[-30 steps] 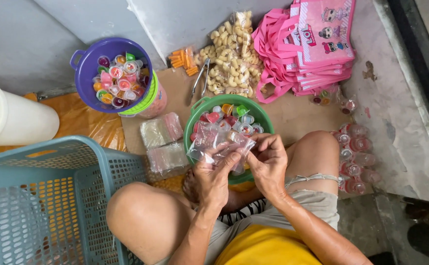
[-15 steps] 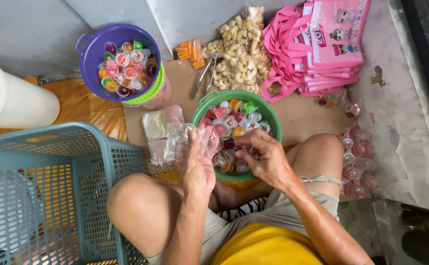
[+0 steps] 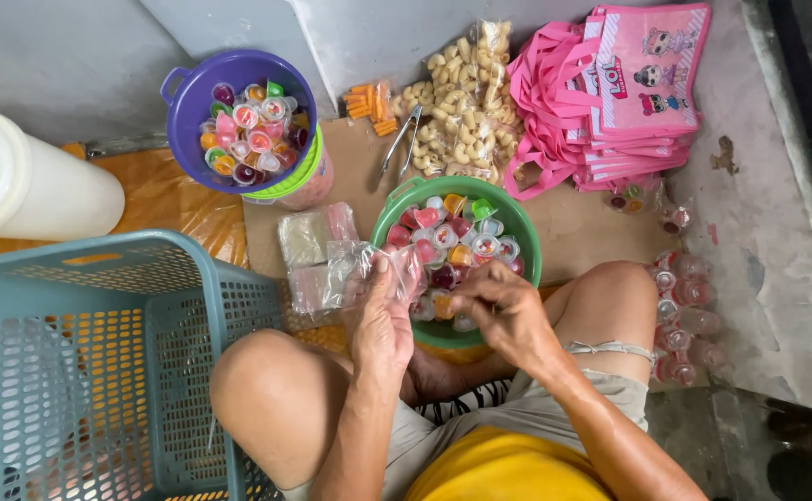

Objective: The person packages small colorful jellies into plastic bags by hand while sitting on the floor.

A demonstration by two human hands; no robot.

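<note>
My left hand (image 3: 383, 320) holds a small clear plastic bag (image 3: 383, 269) up beside the green bowl (image 3: 517, 227). The bowl sits on the floor between my knees and is full of small coloured jelly cups (image 3: 452, 237). My right hand (image 3: 508, 311) reaches into the near side of the bowl, fingers curled over the cups; whether it grips one is hidden.
A purple bucket (image 3: 188, 107) of jelly cups stands at the back left, stacked on a green one. A teal laundry basket (image 3: 81, 371) fills the left. Bags of pale snacks (image 3: 466, 102), metal tongs (image 3: 397, 139), pink tote bags (image 3: 624, 88), a white container (image 3: 25, 190) and filled clear bags (image 3: 689, 315) lie around.
Both hands held the clear bag over the bowl. The left hand has moved it left, and the right hand has let go and dropped into the bowl.
</note>
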